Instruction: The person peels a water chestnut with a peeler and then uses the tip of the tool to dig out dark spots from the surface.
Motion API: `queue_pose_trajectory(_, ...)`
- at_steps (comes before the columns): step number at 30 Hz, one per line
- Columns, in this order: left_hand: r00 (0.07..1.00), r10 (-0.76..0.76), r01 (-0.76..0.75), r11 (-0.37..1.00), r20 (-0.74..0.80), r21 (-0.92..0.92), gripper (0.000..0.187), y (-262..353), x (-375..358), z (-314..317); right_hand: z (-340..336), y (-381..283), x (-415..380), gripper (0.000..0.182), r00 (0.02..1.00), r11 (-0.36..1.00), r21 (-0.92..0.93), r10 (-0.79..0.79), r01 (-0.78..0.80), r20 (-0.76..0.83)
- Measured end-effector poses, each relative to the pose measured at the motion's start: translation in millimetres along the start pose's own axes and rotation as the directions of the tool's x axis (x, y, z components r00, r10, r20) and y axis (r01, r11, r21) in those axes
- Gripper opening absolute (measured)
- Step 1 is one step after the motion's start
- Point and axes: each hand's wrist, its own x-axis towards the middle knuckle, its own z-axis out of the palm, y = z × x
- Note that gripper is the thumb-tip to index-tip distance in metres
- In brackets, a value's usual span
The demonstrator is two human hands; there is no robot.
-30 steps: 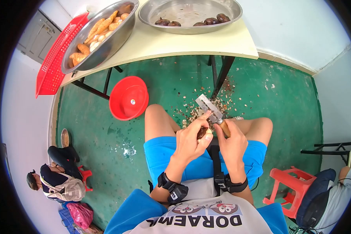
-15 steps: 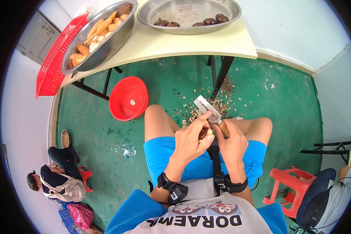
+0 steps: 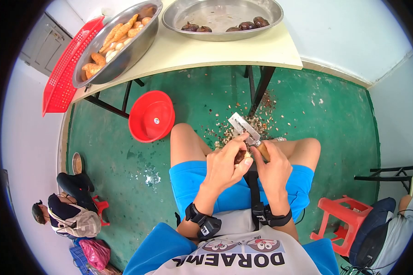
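My left hand [image 3: 222, 167] is closed around a small dark brown water chestnut [image 3: 239, 157], with a pale peeled patch showing beside the thumb. Its forefinger reaches out to the blade of the peeler. Wrapped round the wooden handle is my right hand [image 3: 275, 168], holding the slotted metal peeler [image 3: 244, 127] with its flat blade pointing up and to the left. Both hands are close together above my lap. Part of the water chestnut is hidden by my fingers. Peel scraps [image 3: 257, 123] lie scattered on the floor beyond the blade.
A red basin [image 3: 142, 130] with one small pale piece stands on the floor. On the table [image 3: 225, 54] are a steel pan [image 3: 215, 35] holding several dark water chestnuts, a bowl [image 3: 140, 52] of orange-brown roots, and a red basket [image 3: 62, 87]. People sit left and right; a red stool [image 3: 344, 211] is nearby.
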Motion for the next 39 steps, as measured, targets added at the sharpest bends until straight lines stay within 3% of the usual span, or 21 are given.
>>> queue_pose_trajectory(7, 0.996, -0.075, 0.076, 0.997, -0.054, 0.017, 0.023, 6, 2, 0, 0, 0, 0, 0.026, 1.0, 1.0, -0.02, 0.002, -0.001, 0.015)
queue_pose_trajectory(9, 0.973, -0.173, 0.176, 0.984, -0.153, 0.009, 0.023, 4, 1, 0, 1, 0, 0, 0.026, 1.0, 1.0, -0.012, 0.003, -0.003, 0.005)
queue_pose_trajectory(13, 0.947, -0.223, 0.199, 0.972, -0.233, -0.123, 0.02, 1, 2, -3, 3, 2, 0, 0.026, 1.0, 1.0, -0.001, 0.023, -0.023, -0.006)
queue_pose_trajectory(14, 0.947, -0.223, 0.199, 0.972, -0.233, -0.123, 0.02, 1, 2, -3, 2, 1, 0, 0.026, 1.0, 1.0, 0.003, 0.017, -0.017, -0.009)
queue_pose_trajectory(16, 0.991, -0.073, 0.062, 0.993, -0.108, -0.102, 0.02, 2, 2, -3, 2, 0, 0, 0.026, 1.0, 1.0, 0.008, 0.01, -0.01, -0.011)
queue_pose_trajectory(20, 0.99, -0.102, 0.1, 0.995, -0.102, -0.02, 0.02, 2, 4, 1, 3, 2, 0, 0.026, 1.0, 1.0, -0.006, 0.017, -0.017, -0.01)
queue_pose_trajectory(22, 0.959, -0.175, 0.15, 0.981, -0.224, -0.122, 0.019, -6, 2, 4, 4, 4, 0, 0.026, 1.0, 1.0, -0.018, 0.022, -0.022, -0.02)
queue_pose_trajectory(26, 0.961, -0.145, 0.116, 0.984, -0.236, -0.132, 0.017, -9, 3, 3, 3, 3, 0, 0.025, 0.999, 0.999, -0.023, 0.038, -0.039, -0.015)
queue_pose_trajectory(28, 0.99, -0.122, 0.114, 0.986, -0.066, -0.118, 0.016, -3, 3, 2, 3, 3, -1, 0.025, 0.999, 0.999, -0.02, 0.032, -0.032, -0.005)
queue_pose_trajectory(29, 0.99, -0.123, 0.115, 0.986, -0.067, -0.119, 0.016, -3, 3, 3, 3, 3, -1, 0.025, 1.0, 0.999, -0.026, 0.027, -0.027, -0.002)
queue_pose_trajectory(33, 0.959, -0.205, 0.177, 0.973, -0.195, -0.149, 0.016, -15, 2, 10, 2, 6, 0, 0.025, 0.997, 0.996, -0.048, 0.073, -0.073, 0.002)
queue_pose_trajectory(35, 0.94, -0.117, 0.086, 0.99, -0.32, -0.11, 0.016, -24, 3, 9, 3, 7, 1, 0.025, 0.998, 0.997, -0.045, 0.068, -0.068, -0.013)
queue_pose_trajectory(36, 0.929, -0.211, 0.132, 0.957, -0.304, -0.26, 0.018, -22, 3, 9, 3, 6, 1, 0.025, 0.998, 0.997, -0.04, 0.06, -0.061, -0.029)
queue_pose_trajectory(37, 0.929, -0.211, 0.131, 0.957, -0.305, -0.26, 0.018, -21, 2, 9, 3, 6, 1, 0.025, 0.998, 0.997, -0.04, 0.059, -0.06, -0.029)
queue_pose_trajectory(39, 0.979, -0.099, 0.043, 0.956, -0.18, -0.289, 0.018, -17, 2, 8, 2, 4, 0, 0.025, 0.998, 0.997, -0.043, 0.061, -0.061, 0.009)
